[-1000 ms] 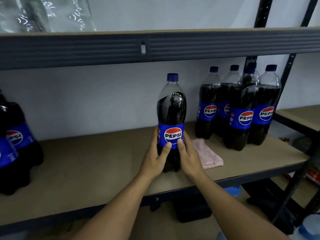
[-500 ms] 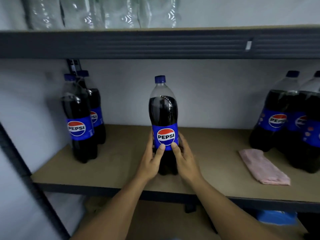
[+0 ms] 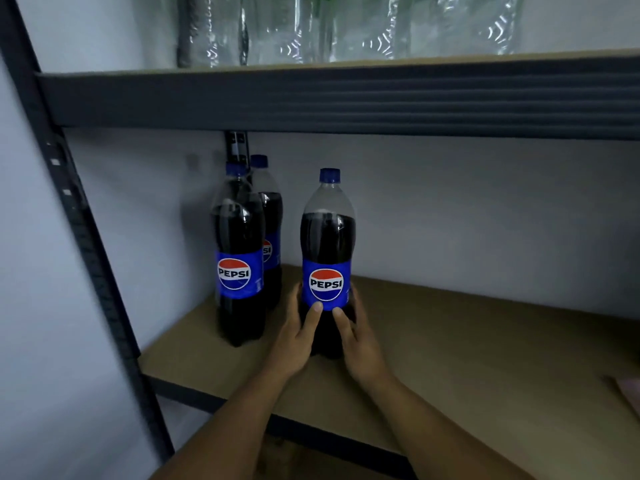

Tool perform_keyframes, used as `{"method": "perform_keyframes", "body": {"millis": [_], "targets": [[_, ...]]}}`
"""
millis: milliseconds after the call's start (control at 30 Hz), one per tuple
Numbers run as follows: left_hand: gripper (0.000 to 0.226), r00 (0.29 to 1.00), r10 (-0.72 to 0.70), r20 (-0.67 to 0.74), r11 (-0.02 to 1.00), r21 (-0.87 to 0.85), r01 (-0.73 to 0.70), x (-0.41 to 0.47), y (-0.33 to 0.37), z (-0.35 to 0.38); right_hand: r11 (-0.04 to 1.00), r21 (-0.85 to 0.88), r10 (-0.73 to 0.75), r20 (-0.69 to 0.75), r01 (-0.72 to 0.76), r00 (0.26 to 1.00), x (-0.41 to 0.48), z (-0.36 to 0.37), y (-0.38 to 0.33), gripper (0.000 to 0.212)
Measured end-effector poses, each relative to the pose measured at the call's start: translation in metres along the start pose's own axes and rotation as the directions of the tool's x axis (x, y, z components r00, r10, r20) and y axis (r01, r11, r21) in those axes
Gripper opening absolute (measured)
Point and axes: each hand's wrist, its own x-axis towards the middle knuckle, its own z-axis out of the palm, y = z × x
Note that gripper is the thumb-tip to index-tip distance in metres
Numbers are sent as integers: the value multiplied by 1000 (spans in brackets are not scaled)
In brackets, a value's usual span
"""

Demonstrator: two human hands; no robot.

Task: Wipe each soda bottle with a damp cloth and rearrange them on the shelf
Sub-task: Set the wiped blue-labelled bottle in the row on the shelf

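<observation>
A tall Pepsi bottle (image 3: pixel 327 244) with a blue cap and blue label stands upright on the brown shelf board (image 3: pixel 467 344). My left hand (image 3: pixel 297 336) and my right hand (image 3: pixel 354 336) grip its lower half from both sides, thumbs on the front below the label. Two more Pepsi bottles stand to the left: a front one (image 3: pixel 239 258) and a back one (image 3: pixel 268 220) half hidden behind it. A corner of the pink cloth (image 3: pixel 628 393) lies on the shelf at the far right edge.
The dark metal upright (image 3: pixel 86 237) of the rack runs down the left side. The upper shelf beam (image 3: pixel 346 98) hangs over the bottles and carries clear plastic bottles (image 3: pixel 329 29). A pale wall closes the back and left.
The bottle in my hands has travelled left along the shelf, close to the two bottles at the left end. The right-hand bottle group has left the view and only the cloth's corner shows.
</observation>
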Motion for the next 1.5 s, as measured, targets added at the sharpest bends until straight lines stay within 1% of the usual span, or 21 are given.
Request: {"method": "perform_keyframes", "body": {"millis": [133,233,333,400,500,633,700,767,867,967,1233,1500], "targets": [[77,998,47,-33,994,96,-44,14,-15,-14,1000,0,-22,37,22,999,25,15,5,50],[76,996,53,-77,992,118,-44,23,-20,-15,999,-32,-33,38,34,999,41,22,15,53],[76,992,62,-114,989,140,-45,30,-27,-14,999,-28,-22,45,23,999,52,27,25,55],[75,990,48,-136,988,150,-27,34,-32,-14,999,-28,-40,49,41,998,56,30,31,55],[66,989,4,-150,989,149,18,38,-35,-14,999,-5,-48,64,49,997,61,32,34,56],[71,984,54,-171,975,223,-15,42,-41,-15,998,-21,-62,83,64,995,65,32,39,60],[72,985,53,-166,969,249,-10,43,-43,-16,997,-38,-63,89,66,994,65,31,41,62],[72,985,50,-166,970,243,-9,42,-44,-16,996,-46,-67,97,72,993,63,30,42,62],[64,982,48,-180,976,218,-8,39,-43,-15,997,-33,-62,117,66,991,62,29,44,62],[62,979,13,-205,977,212,32,38,-41,-15,998,-37,-37,128,42,991,63,29,47,62],[66,977,26,-214,955,293,39,40,-48,-16,999,-34,-3,61,5,998,67,31,54,64],[70,980,22,-196,937,346,49,40,-51,-16,996,-75,43,58,-38,997,70,34,56,64]]}}
